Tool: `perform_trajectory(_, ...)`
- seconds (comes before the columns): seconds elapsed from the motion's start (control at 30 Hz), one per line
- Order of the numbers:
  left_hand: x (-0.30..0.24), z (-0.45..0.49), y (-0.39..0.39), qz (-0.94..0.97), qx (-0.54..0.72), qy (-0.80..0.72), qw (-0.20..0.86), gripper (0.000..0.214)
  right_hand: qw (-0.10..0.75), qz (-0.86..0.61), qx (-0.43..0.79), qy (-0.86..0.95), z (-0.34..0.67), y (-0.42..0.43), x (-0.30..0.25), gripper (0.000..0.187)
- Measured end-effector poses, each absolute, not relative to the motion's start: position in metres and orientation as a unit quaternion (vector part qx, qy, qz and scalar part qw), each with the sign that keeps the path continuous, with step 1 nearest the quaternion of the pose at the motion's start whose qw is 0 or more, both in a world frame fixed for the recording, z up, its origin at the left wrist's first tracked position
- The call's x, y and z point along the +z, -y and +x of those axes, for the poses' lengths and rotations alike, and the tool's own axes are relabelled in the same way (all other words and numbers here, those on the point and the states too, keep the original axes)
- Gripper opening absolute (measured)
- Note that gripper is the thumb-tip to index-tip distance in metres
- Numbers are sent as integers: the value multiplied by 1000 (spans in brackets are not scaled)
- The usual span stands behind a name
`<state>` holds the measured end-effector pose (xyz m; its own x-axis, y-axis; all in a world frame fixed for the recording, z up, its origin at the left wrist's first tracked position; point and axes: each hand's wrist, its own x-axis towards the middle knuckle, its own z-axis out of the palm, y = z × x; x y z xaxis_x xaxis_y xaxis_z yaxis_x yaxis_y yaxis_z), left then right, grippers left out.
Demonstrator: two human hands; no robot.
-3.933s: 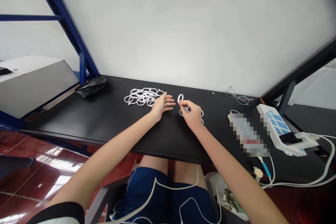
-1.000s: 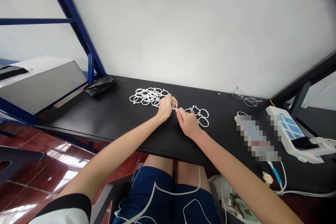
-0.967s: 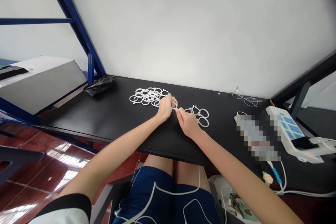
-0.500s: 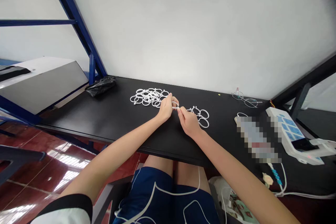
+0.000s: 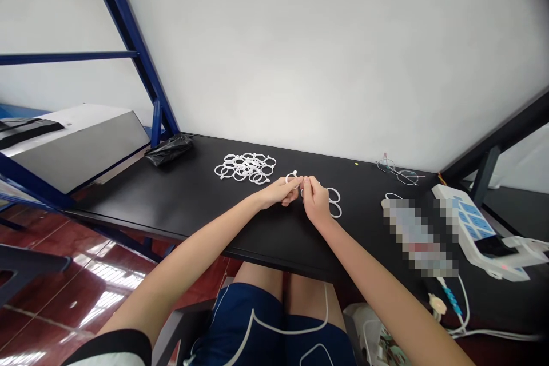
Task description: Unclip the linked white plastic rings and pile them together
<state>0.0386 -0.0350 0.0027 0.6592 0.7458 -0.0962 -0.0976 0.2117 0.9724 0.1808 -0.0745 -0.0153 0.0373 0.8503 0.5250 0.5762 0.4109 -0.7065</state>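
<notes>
A small white open-looking ring with a knob on its end (image 5: 295,174) stands up from the fingers of my left hand (image 5: 277,193), which is closed on its lower part. Against those fingertips presses my right hand (image 5: 316,201), also pinched at the ring; its fingers hide the exact grip. To the left lies a loose pile of several similar white rings (image 5: 246,168) on the black table (image 5: 180,194). A few more white rings (image 5: 335,207) rest just right of my right hand, partly covered by it.
A black plastic bag (image 5: 169,150) lies at the table's far left. Wire-framed glasses (image 5: 406,177) are by the wall. On the right are a blurred-out phone (image 5: 418,237) with a cable and a white power strip (image 5: 474,223). A blue metal frame (image 5: 141,57) rises at left.
Both hands have shifted right and slightly down, away from the pile. The held ring now stands upright with its knob at the top. The camera view has tilted a little.
</notes>
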Motion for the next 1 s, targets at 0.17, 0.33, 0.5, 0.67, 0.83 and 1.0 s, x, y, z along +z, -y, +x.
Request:
perform_trajectory(0.17, -7, 39, 22, 462, 354, -325, 745, 23, 495, -524, 164, 673, 179, 76, -14, 35)
perform_trajectory(0.33, -11, 34, 9, 335, 432, -350, 760, 29, 495, -524, 178, 670, 178, 76, -14, 34)
perform_trajectory(0.5, -7, 33, 9, 253, 479, -349, 765, 37, 494, -522, 185, 670, 178, 76, -13, 35)
perform_trajectory(0.67, -4, 32, 13, 228, 502, -334, 765, 45, 498, -519, 184, 670, 178, 77, -11, 35)
perform_trajectory(0.83, -2, 32, 15, 261, 470, -316, 782, 55, 509, -516, 169, 668, 179, 77, -9, 35)
perform_trajectory(1.0, -6, 35, 17, 401, 406, -315, 758, 48, 527, -522, 133, 658, 186, 76, -5, 35)
